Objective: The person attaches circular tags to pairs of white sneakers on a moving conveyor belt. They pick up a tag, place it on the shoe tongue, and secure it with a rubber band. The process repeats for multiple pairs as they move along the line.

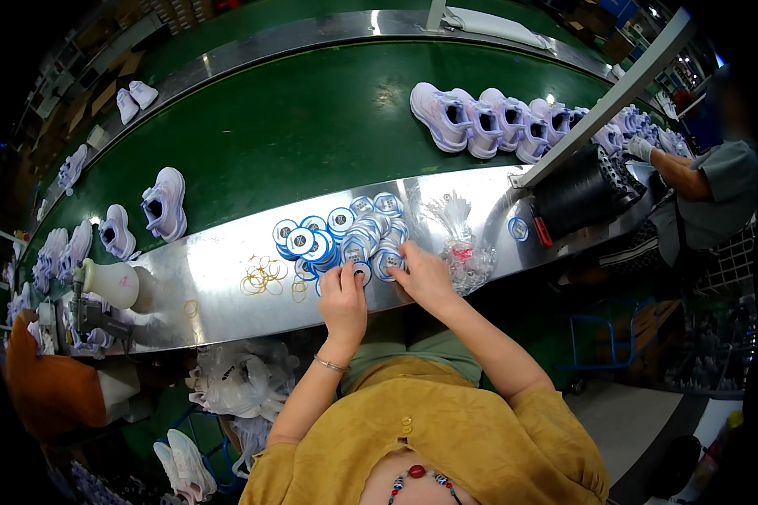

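1. Far left, pale sneakers (164, 202) lie on the green belt (295, 126); others beyond them blur toward the rim
2. Yellow rubber bands (264, 276) lie loose on the steel ledge (219, 290)
3. The left hand (343, 303) pinches one round blue-and-white tag (362, 271), fingers together on it
4. The right hand (425, 276) rests on the tag pile (345, 236); its fingertips are curled under, so I cannot tell its grip
5. A clear bag (463, 248) sits beside it, contents unclear

Head camera looks steeply down, close over the steel ledge (227, 286) and green belt (312, 126)
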Demonstrator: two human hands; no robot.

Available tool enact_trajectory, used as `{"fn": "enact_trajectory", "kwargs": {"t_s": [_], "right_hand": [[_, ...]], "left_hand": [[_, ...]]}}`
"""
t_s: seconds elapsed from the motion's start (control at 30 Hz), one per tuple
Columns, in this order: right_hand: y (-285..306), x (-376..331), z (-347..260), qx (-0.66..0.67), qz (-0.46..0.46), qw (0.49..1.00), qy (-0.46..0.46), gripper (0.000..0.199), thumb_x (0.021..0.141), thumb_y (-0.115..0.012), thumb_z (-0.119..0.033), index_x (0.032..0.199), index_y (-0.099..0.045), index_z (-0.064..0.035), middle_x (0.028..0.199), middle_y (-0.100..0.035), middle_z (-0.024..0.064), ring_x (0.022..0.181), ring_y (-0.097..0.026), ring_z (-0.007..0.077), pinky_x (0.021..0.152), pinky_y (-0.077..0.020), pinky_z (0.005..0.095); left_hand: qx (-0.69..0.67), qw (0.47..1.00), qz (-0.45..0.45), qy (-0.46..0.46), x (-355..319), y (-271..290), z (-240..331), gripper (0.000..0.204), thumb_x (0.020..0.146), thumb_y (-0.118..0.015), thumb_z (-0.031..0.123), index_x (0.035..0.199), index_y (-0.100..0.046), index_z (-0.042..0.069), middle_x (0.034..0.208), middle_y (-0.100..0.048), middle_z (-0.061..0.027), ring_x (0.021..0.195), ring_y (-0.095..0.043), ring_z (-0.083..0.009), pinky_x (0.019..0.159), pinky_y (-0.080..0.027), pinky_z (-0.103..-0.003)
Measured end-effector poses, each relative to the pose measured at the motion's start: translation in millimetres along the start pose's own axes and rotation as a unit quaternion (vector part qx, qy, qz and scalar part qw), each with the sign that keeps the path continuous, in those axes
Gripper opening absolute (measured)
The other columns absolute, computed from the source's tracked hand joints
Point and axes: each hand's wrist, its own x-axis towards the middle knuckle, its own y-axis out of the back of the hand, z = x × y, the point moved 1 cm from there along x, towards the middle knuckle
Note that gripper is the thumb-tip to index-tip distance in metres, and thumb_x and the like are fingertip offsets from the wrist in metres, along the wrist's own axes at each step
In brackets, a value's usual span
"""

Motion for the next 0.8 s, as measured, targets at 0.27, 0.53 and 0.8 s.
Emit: {"fn": "enact_trajectory", "kwargs": {"t_s": [0.27,0.53,0.8], "right_hand": [[11.9,15.0,28.3,0.282,-0.077,0.948,-0.122,0.015,0.078,-0.071,-0.012,0.081,-0.060,-0.0026,0.061,-0.058,0.0014,0.057,-0.054,0.0094,0.050,-0.0396,0.0256],[43.5,20.1,18.0,0.421,-0.227,0.875,-0.073,0.011,0.080,-0.070,-0.009,0.081,-0.060,-0.0030,0.064,-0.053,-0.0057,0.056,-0.045,0.0028,0.050,-0.0337,0.0185],[51.3,-7.9,-17.9,0.259,-0.033,0.964,-0.043,0.013,0.085,-0.064,-0.013,0.086,-0.057,-0.0023,0.064,-0.057,0.0102,0.055,-0.055,0.0174,0.051,-0.0412,0.0298]], "left_hand": [[-0.048,0.999,0.014,-0.014,5.0,3.6,13.5,0.029,0.080,-0.065,0.002,0.108,-0.060,-0.001,0.098,-0.057,-0.0138,0.087,-0.055,-0.0305,0.072,-0.047,-0.037],[-0.355,0.908,-0.165,0.151,38.2,4.7,27.0,0.023,0.085,-0.064,0.004,0.106,-0.061,-0.003,0.088,-0.063,-0.0085,0.072,-0.058,-0.0169,0.060,-0.047,-0.028],[-0.547,0.735,-0.174,0.360,30.6,9.7,33.0,0.012,0.093,-0.056,0.010,0.097,-0.059,0.000,0.080,-0.062,-0.0025,0.067,-0.056,-0.0062,0.054,-0.055,-0.024]]}}
